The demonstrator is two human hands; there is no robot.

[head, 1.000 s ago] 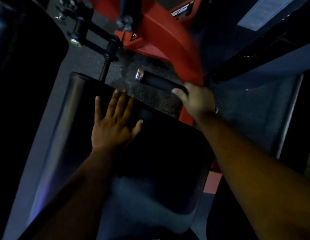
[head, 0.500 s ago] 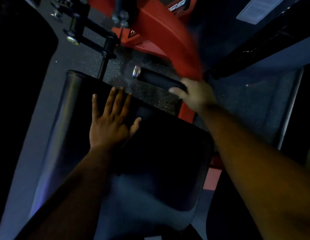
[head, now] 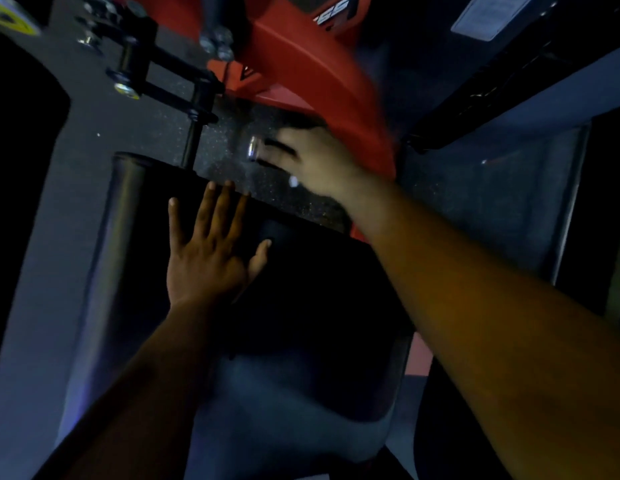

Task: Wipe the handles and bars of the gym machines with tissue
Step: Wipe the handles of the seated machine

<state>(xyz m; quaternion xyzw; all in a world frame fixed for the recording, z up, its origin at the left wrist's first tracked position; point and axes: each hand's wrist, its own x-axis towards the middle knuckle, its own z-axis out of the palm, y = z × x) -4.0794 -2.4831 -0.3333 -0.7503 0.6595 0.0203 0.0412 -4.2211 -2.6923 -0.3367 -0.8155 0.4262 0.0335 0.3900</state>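
Black foam covers the handle (head: 267,152) your right hand (head: 319,164) is wrapped around, near its chrome end cap (head: 253,148); the handle juts from the red frame (head: 301,74) of the machine. That grip looks closed round the handle, but motion blur hides the fingers' detail, and you cannot tell whether tissue sits inside it; only a small pale spot shows under the palm. Your left hand (head: 206,258) lies flat, fingers straight and spread, on the dark padded seat (head: 319,306), probably bracing you as you lean in to wipe.
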